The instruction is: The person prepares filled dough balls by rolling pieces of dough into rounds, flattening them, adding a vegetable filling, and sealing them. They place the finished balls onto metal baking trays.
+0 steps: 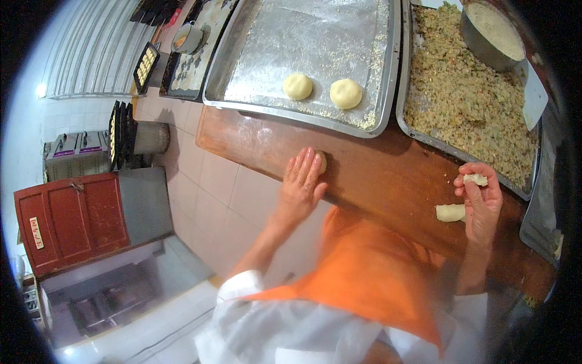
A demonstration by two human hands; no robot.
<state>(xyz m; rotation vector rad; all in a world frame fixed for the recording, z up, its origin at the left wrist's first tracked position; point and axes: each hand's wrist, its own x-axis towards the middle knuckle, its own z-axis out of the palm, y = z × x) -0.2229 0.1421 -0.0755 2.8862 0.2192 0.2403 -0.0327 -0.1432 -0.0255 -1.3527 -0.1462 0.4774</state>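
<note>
My left hand point(301, 176) lies flat with its fingers stretched out over a small round piece point(322, 162), most of which it covers; it looks like dough. Between the fingertips of my right hand point(484, 203) is a torn piece of pale dough point(476, 179). Just below that hand, a short dough roll point(450, 212) rests on the wooden table point(376, 176), partly hidden by the hand. Two round, pale filled-looking buns point(297, 87) sit apart from each other near the front edge of a large metal tray point(291, 114).
At the right, a second tray point(407, 115) holds crumbly filling point(467, 115), a metal bowl of pale crumbs point(496, 36) and a white scraper point(535, 97). A dark tray with a cup point(188, 39) stands at the far left. Tiled floor point(212, 188) lies beyond the table's left edge.
</note>
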